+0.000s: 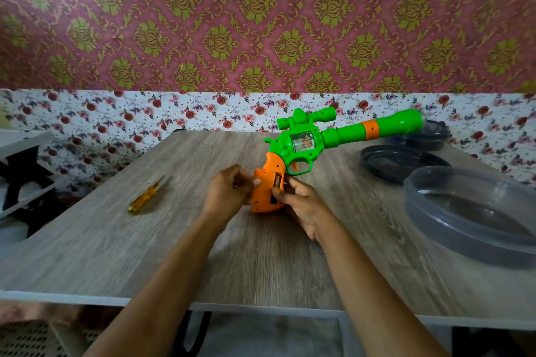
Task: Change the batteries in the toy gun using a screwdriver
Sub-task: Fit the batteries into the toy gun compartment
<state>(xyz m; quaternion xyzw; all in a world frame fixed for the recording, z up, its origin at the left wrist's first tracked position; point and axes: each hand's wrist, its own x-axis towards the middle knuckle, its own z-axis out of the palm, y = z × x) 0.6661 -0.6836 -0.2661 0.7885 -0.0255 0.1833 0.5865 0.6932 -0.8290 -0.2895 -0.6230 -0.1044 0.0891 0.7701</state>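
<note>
Head view: wood-grain table (116,240) against floral wallpaper (203,23); both hands' fingers (278,193) grasp the toy gun (301,145).

Two bare forearms are entering from six o'clock; left hand (229,191) and right hand (301,206) are wearing nothing.
</note>
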